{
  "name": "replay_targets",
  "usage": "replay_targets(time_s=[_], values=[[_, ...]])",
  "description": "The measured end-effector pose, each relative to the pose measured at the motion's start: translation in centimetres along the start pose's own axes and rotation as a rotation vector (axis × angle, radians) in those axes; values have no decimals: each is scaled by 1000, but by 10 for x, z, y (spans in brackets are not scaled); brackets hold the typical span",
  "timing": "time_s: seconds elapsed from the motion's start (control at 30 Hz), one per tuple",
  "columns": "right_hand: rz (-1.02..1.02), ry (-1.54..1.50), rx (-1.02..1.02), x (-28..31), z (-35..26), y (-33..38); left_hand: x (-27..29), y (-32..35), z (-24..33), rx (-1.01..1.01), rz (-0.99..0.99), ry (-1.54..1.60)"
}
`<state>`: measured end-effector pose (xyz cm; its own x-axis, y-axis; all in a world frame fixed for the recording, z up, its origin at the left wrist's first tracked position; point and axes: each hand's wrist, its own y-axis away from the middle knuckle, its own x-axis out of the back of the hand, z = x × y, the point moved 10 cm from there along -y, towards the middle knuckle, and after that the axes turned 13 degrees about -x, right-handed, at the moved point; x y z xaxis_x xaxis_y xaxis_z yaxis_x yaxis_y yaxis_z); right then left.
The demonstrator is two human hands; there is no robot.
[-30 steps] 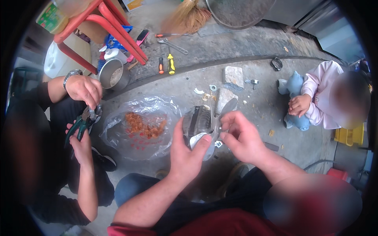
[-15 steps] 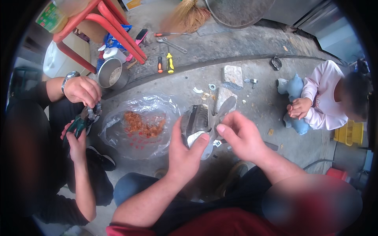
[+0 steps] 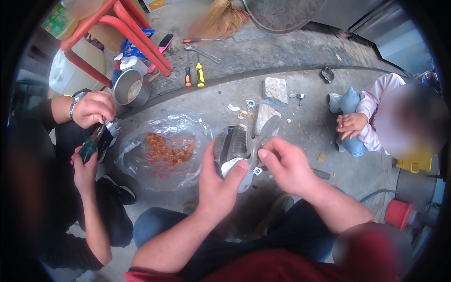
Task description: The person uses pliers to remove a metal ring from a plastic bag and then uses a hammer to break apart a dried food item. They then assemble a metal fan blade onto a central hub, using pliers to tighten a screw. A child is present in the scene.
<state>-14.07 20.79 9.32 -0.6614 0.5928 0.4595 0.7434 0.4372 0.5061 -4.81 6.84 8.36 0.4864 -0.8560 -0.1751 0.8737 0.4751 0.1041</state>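
My left hand [image 3: 217,188] grips a dark, ribbed, motor-like part [image 3: 235,144] from its near left side, thumb pressed on a white patch. Thin grey flaps stick out around that part. At its right side my right hand [image 3: 290,165] pinches the edge of a tall grey flap [image 3: 268,131] between thumb and bent fingers. The underside of the part is hidden. On the floor just left of my hands lies a clear plastic bag [image 3: 129,157] holding copper-coloured shreds [image 3: 165,149].
At left a co-worker's hands hold green-handled pliers [image 3: 88,149] and a small metal piece [image 3: 111,127]. Another person's hands [image 3: 351,125] are at right. Beyond lie stone blocks [image 3: 275,91], screwdrivers [image 3: 200,76], a wrench [image 3: 203,53], a metal pot [image 3: 128,94] and a red stool [image 3: 136,35].
The view has shifted slightly. My hands keep the same grip. The co-worker's pliers and metal piece have turned a little, and the person at right has leaned forward.
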Motion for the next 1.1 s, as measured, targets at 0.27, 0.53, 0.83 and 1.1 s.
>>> replay_targets(time_s=[0.27, 0.53, 0.83, 1.1], values=[[21, -127, 84, 6, -8, 7, -1, 2, -6, 22, -5, 38], [5, -237, 59, 6, -3, 0, 0, 0, -6, 36, 9, 38], [234, -121, 153, 50, -11, 3, 10, -1, -18, 74, 57, 73], [432, 15, 340, 66, -40, 17, 1, 7, -24, 338, 128, 440]])
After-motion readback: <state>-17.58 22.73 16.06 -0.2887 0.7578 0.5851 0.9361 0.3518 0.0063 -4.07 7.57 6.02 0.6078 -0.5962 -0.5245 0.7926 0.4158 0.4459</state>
